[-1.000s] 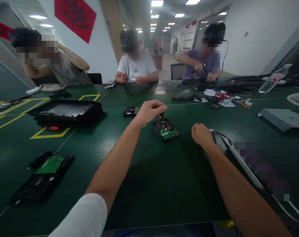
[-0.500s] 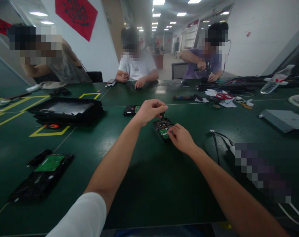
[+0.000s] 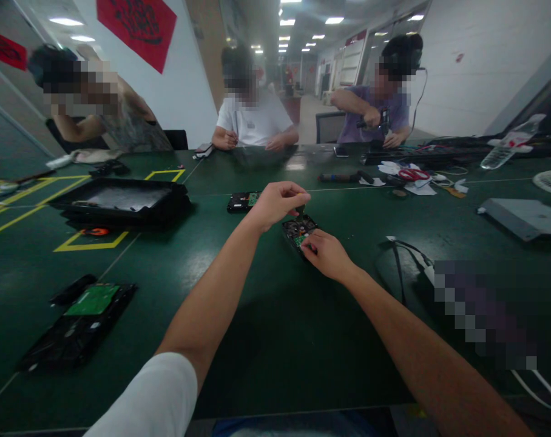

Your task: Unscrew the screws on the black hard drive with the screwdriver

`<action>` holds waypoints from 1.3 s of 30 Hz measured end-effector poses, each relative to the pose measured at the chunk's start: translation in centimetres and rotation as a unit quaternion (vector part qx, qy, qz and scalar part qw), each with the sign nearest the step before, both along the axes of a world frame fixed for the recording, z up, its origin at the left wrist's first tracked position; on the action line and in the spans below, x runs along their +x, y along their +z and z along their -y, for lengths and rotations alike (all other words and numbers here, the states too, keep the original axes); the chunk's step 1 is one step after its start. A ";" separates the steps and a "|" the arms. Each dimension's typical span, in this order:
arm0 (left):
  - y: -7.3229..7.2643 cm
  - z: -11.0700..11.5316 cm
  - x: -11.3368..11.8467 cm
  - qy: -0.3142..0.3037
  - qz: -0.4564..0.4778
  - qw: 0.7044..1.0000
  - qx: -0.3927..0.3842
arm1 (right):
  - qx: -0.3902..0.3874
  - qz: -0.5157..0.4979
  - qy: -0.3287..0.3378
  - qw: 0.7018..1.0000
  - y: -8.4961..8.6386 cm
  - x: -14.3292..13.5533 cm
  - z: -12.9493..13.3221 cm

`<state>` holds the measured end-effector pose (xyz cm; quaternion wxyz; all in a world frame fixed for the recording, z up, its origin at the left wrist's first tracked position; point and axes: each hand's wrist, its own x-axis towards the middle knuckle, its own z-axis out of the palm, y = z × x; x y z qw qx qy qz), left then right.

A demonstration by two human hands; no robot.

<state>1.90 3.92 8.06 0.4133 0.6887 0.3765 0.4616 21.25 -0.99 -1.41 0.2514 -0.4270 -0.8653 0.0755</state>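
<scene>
A black hard drive point(image 3: 295, 227) with a green circuit board lies on the dark green table in front of me. Over its far end, my left hand point(image 3: 279, 205) is closed in a pinch round a small dark screwdriver point(image 3: 300, 212), which points down at the drive. My right hand point(image 3: 326, 252) rests at the near right part of the drive, thumb and fingertips pinched together over the green board. Whatever lies between those right fingertips is too small to make out. Just behind my left wrist sits a second hard drive point(image 3: 239, 201), partly covered by the hand.
On the left are a black tray-like casing point(image 3: 121, 203) and another black unit with a green board point(image 3: 82, 325). To the right lie a cable point(image 3: 398, 267), a grey metal box point(image 3: 523, 218), red scissors point(image 3: 413, 174) and a plastic bottle point(image 3: 512, 142). Three people sit across the table.
My right hand has shifted slightly left, further over the green board. The left hand stays in place with the screwdriver. Across the table, the middle person's hand has moved right.
</scene>
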 end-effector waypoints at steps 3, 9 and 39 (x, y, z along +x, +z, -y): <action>0.1 0.1 0.0 0.001 -0.001 1.000 0.000 | 0.003 0.001 0.003 1.000 -0.1 0.0 0.0; 0.2 0.2 0.0 0.003 0.003 1.000 0.001 | -0.009 -0.015 0.001 1.000 0.3 0.4 0.4; 1.3 -0.1 -1.9 0.048 0.006 0.999 0.004 | -0.130 0.072 -0.272 0.951 0.4 1.3 0.7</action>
